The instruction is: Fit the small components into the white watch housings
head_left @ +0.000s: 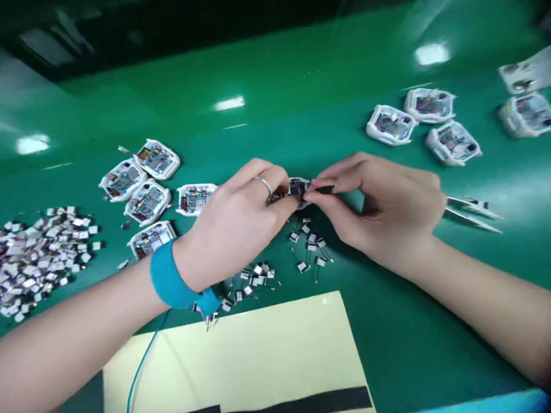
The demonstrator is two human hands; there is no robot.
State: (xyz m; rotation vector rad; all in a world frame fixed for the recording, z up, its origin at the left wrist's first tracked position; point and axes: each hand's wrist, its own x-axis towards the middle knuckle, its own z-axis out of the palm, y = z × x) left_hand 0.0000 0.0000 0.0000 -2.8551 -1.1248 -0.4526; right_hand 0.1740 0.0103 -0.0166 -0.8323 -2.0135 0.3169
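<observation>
A small white housing with a circuit board (298,187) is mostly hidden between my two hands. My left hand (241,215) has its thumb and curled fingers closed at the housing's left side. At the right side, the thumb and index finger of my right hand (383,201) pinch a small dark part (325,189) against or just over the housing. A pair of tweezers (473,213) sticks out beyond the right hand's outer edge; whether the palm holds it I cannot tell. Small wired modules (311,246) lie just below the hands.
Several open housings (157,159) with boards stand at left, and others (391,124) at upper right. A heap of small modules (43,252) lies far left. A yellow sheet (258,355) lies in front. A blue wrist strap (170,278) trails a cord (144,361).
</observation>
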